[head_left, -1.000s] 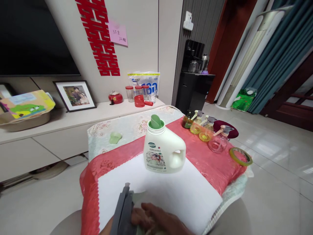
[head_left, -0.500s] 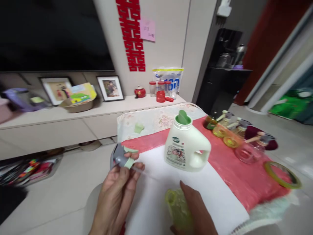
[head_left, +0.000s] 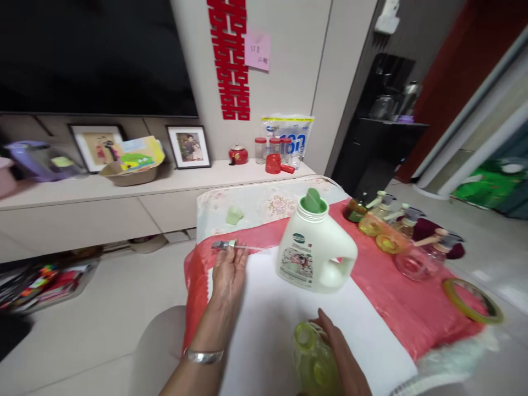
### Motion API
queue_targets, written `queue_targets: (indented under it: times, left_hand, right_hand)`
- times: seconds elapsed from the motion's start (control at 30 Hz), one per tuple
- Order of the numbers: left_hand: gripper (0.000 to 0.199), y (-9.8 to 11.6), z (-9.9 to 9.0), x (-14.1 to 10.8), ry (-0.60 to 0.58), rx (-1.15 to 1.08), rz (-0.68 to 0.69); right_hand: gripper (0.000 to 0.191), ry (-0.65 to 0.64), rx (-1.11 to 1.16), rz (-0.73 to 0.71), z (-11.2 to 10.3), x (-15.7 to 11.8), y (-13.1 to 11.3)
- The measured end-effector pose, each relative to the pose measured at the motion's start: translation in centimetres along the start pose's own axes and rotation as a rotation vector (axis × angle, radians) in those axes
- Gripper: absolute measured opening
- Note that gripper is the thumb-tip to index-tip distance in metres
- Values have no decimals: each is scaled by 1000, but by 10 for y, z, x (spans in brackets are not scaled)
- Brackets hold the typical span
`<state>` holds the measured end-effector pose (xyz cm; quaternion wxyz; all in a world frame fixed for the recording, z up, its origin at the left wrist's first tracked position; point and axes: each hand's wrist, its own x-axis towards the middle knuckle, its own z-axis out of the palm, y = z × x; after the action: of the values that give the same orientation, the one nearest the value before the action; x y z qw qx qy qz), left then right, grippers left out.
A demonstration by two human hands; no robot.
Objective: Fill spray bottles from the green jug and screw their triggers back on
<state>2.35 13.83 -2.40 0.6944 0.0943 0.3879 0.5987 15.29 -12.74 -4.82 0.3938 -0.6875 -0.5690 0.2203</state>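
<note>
A spray nozzle (head_left: pixel 223 244) with a thin clear tube lies across the fingertips of my left hand (head_left: pixel 229 269), low over the red cloth's left part. The tube points right, toward the large pale jug (head_left: pixel 315 253). My right hand (head_left: pixel 340 352) is wrapped round the right side of a translucent yellow-green bottle (head_left: pixel 313 360) near the front of the white sheet. That bottle has an open mouth facing up, and its base is out of view. A green cap piece (head_left: pixel 312 201) sits in the jug's neck.
A crumpled green piece (head_left: pixel 234 215) lies on the floral cloth (head_left: pixel 280 204). Along the right stand several small glass bottles, a pink one (head_left: pixel 418 261) among them, and a yellow tape roll (head_left: pixel 472 300). Behind is a low cabinet (head_left: pixel 173 179) with frames, a basket and jars.
My left hand has moved forward and lower with the spray nozzle, which now points left. The right hand and the yellow-green bottle have shifted slightly to the right. The view has shifted a little.
</note>
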Motion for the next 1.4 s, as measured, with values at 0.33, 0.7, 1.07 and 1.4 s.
queue_targets:
  times: [0.33, 0.7, 1.07, 1.4]
  left_hand:
    - [25, -19, -10, -5, 25, 244, -118]
    - [34, -16, -31, -61, -730, 627, -151]
    - [82, -18, -32, -82, -1139, 899, 49]
    - [67, -45, -57, -52, -528, 924, 475]
  right_hand:
    - [119, 45, 151, 205, 19, 14, -5]
    - [96, 254, 278, 90, 41, 37, 8]
    - [69, 287, -37, -158, 41, 43, -1]
    - [48, 675, 0, -139, -54, 56, 20]
